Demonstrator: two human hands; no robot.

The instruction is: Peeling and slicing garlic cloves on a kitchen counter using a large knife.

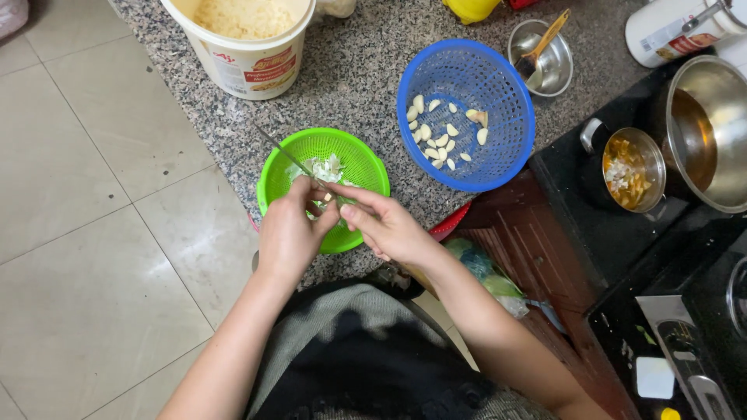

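On the speckled stone counter (pixel 366 70) sit many things around my hands. Up by the far edge stands a big white tub (pixel 247 48) full of pale yellow stuff. Near the middle is a blue basket (pixel 510 117) with peeled garlic cloves (pixel 440 140) lying in it. Just past the blue basket is a small shiny bowl (pixel 554 66) with a wooden spoon (pixel 545 43) resting in it. Off the right end of the counter is a black stove (pixel 591 225). A little metal pot (pixel 634 169) with yellow and white bits sits on it, beside a big empty steel pan (pixel 712 132). A grey tiled floor (pixel 93 233) lies past the left edge.

Close to the near edge of the counter sits a green basket (pixel 354 159) with white garlic skins (pixel 327 167) in it. Both my hands are over its near rim and hide part of it.

My left hand (pixel 289 233) is curled shut around the handle of a thin knife (pixel 284 154). Its blade points away from me, across the green basket's left side. My right hand (pixel 389 225) is partly closed, with the thumb and fingers pinched on a small garlic clove (pixel 325 190). That clove is between my two hands, right above the green basket, and mostly hidden by my fingers.
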